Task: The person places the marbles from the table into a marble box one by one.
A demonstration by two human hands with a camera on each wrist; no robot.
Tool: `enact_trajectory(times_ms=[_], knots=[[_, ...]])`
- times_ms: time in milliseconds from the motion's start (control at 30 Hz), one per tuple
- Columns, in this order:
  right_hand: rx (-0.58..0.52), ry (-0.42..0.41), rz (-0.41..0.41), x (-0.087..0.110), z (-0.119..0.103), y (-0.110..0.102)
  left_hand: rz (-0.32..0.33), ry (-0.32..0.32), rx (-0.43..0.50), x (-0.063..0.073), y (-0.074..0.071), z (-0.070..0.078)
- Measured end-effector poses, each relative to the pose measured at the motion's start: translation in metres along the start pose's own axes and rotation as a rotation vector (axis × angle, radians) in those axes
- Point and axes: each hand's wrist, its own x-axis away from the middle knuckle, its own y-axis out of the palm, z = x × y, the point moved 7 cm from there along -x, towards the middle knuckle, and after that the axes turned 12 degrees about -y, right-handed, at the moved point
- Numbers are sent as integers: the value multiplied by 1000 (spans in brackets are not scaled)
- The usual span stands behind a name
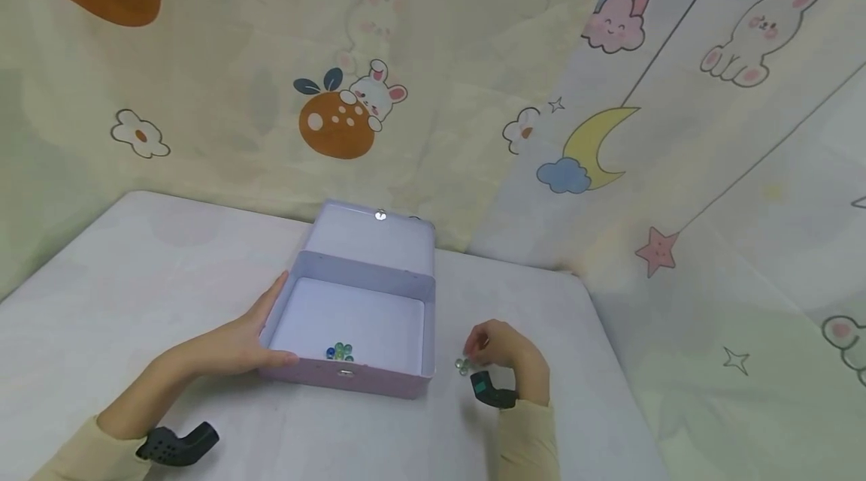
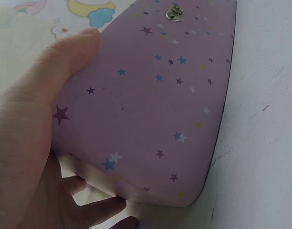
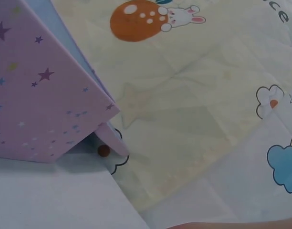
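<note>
A lilac metal box (image 1: 382, 383) printed with small stars stands on the table with its lid (image 1: 368, 240) swung back. Inside, near the front wall, lies a small cluster of blue and green glass marbles (image 1: 340, 352). My left hand (image 1: 233, 342) holds the box's front left corner, thumb along the front rim and fingers against the left side. To the right of the box, my right hand (image 1: 501, 349) has its fingers bent down beside a few clear greenish marbles (image 1: 462, 367) on the table. Whether a marble is between those fingertips is hidden.
A white cloth covers the table (image 1: 189, 263). Behind and to the right hangs a printed curtain (image 1: 446, 113) with rabbits, a moon and stars. A metal latch (image 1: 346, 373) sits on the box's front, and each wrist wears a black device (image 1: 177, 445).
</note>
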Motion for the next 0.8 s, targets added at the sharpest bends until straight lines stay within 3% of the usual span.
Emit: enact_trajectory(times_ms=[300, 800], knots=[[-2, -3, -7, -4, 4, 3, 3, -4, 1, -2, 2, -1], [42, 134, -6, 0, 4, 5, 4, 4, 4, -1, 1, -2]])
